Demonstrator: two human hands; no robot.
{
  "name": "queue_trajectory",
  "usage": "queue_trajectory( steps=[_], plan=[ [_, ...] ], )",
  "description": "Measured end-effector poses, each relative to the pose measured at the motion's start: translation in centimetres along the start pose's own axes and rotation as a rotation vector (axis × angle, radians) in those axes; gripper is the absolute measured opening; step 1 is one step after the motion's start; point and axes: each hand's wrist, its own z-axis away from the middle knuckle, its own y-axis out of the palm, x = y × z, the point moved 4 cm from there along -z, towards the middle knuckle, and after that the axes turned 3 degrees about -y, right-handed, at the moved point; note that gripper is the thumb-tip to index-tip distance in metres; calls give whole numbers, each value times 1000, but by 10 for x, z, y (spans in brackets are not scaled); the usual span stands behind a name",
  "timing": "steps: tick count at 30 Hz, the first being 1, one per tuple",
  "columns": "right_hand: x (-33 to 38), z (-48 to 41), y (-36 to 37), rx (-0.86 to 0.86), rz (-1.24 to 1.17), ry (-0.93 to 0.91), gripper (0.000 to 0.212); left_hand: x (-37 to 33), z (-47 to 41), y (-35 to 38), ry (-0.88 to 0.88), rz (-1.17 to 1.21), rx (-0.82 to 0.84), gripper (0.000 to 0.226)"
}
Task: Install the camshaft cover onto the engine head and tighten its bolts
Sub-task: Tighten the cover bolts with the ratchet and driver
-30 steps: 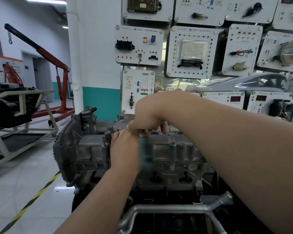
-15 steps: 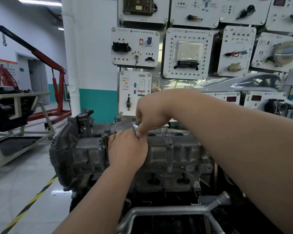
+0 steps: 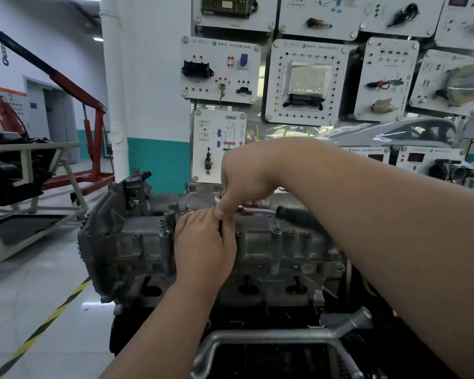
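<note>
Shows the cover point(image 3: 285, 242), rough grey cast metal with ribs and round bolt bosses, seated on top of the head point(image 3: 271, 281) at centre. Grips the ratchet point(image 3: 293, 216) with the right hand point(image 3: 244, 179), fingers curled down round its chrome top, with the thin bright shaft and matte black handle pointing right above the cover. Rests the left hand point(image 3: 203, 242) on the cover just below, knuckles up and touching the right fingertips. Seems to pinch a narrow dark socket point(image 3: 220, 228) under the ratchet, though mostly hidden. Backs onto flat white panels point(image 3: 219, 69) studded with plugs and small lamps. Has a red steel hoist point(image 3: 93, 119) at far left, a yellow-black stripe point(image 3: 39, 332) on the glossy floor, and a bent silvery tube point(image 3: 271, 337) below.
</note>
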Motion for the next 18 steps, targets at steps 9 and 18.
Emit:
queue_trajectory(
  steps=[9,18],
  plan=[
    [14,2,3,-55,61,-4,44,3,0,0,-91,109,-75,24],
    [8,3,-1,-11,88,-21,35,2,3,-3,13,138,-124,22]
  ],
)
